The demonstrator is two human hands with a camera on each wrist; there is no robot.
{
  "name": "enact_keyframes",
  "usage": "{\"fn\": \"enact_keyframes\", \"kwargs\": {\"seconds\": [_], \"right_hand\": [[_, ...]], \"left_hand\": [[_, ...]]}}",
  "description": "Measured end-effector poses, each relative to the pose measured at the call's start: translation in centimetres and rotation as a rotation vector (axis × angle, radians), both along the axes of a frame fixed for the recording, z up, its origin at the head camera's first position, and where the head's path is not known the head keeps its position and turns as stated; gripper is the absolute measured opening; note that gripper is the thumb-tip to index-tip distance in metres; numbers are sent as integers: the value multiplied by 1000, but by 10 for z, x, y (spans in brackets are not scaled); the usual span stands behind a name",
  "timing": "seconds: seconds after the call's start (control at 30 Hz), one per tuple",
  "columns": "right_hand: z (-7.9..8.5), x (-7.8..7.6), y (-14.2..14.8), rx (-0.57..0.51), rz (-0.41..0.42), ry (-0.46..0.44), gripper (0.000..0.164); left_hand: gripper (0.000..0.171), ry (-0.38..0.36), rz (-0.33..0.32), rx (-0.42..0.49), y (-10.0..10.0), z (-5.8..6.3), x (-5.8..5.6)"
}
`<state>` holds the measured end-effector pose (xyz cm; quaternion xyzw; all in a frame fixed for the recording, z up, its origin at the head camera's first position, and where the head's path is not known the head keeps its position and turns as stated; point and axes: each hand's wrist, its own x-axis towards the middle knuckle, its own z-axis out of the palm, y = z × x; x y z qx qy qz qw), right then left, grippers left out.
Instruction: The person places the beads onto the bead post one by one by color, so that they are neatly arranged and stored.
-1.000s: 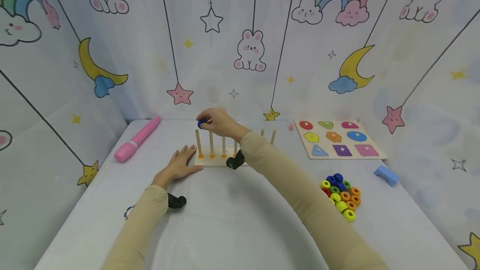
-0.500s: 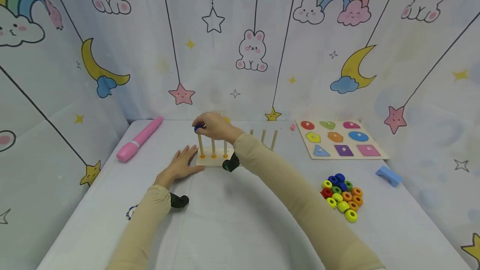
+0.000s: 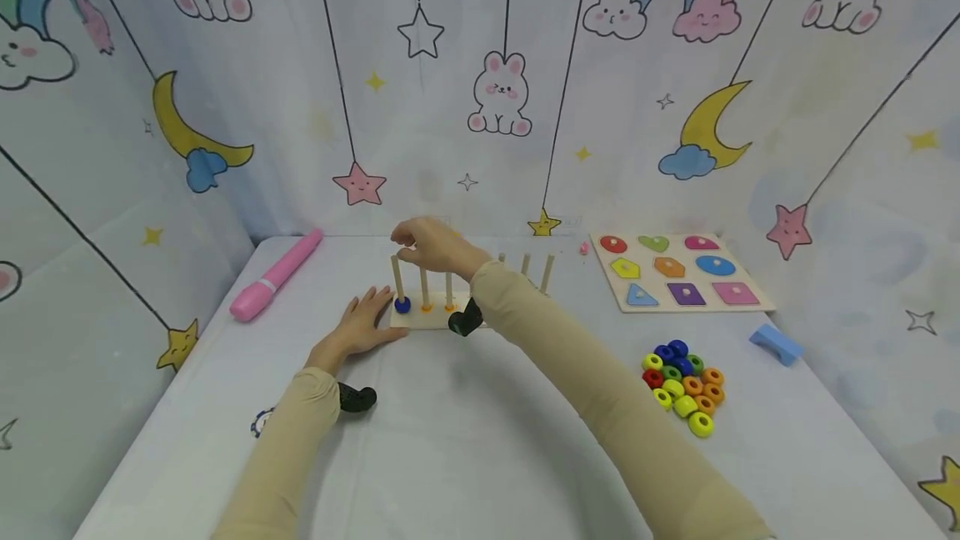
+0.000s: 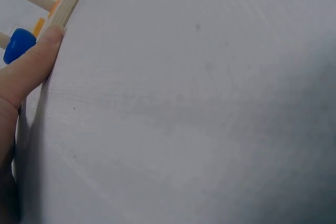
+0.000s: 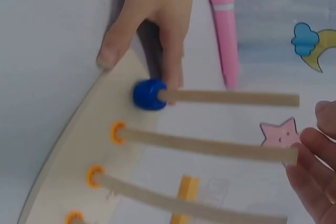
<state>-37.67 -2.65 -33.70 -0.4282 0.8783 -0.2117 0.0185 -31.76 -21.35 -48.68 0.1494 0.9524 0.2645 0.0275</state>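
Observation:
A blue bead [image 3: 402, 305] sits at the foot of the leftmost wooden peg on the pegboard [image 5: 79, 124]. My left hand [image 3: 363, 325] rests at the board's left end, fingers spread, its thumb [image 4: 39, 59] against the front edge. Above the peg tops hovers my right hand [image 3: 435, 245], its fingers [image 5: 315, 166] loosely bent and nothing between them. Orange rings [image 5: 119, 132] circle the feet of the neighbouring pegs. The right forearm hides part of the board.
Loose beads [image 3: 692, 387] in several colours lie at the right. Behind them are a shape puzzle [image 3: 678, 273] and a blue block [image 3: 776, 345]. A pink stick-like toy [image 3: 276, 277] lies at the back left. A blue-and-white ring [image 3: 262, 422] is partly under the left sleeve.
The blue bead went from my right fingers onto the leftmost peg and down to its foot. The right hand let go and rose slightly. My left hand stayed at the board.

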Motion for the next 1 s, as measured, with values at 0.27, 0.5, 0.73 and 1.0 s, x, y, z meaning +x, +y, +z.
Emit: {"fn": "enact_keyframes", "kwargs": {"seconds": [0.27, 0.5, 0.73, 1.0], "right_hand": [[10, -17, 50, -47, -161, -18, 25], [19, -31, 135, -134, -304, 17, 20], [8, -38, 243, -83, -494, -14, 24], [-22, -22, 334, 2, -600, -108, 32]], "left_hand": [[84, 13, -6, -12, -2, 0, -2], [86, -16, -3, -30, 0, -3, -5], [86, -19, -11, -20, 1, -1, -5], [85, -19, -3, -23, 0, 0, -4]]}}
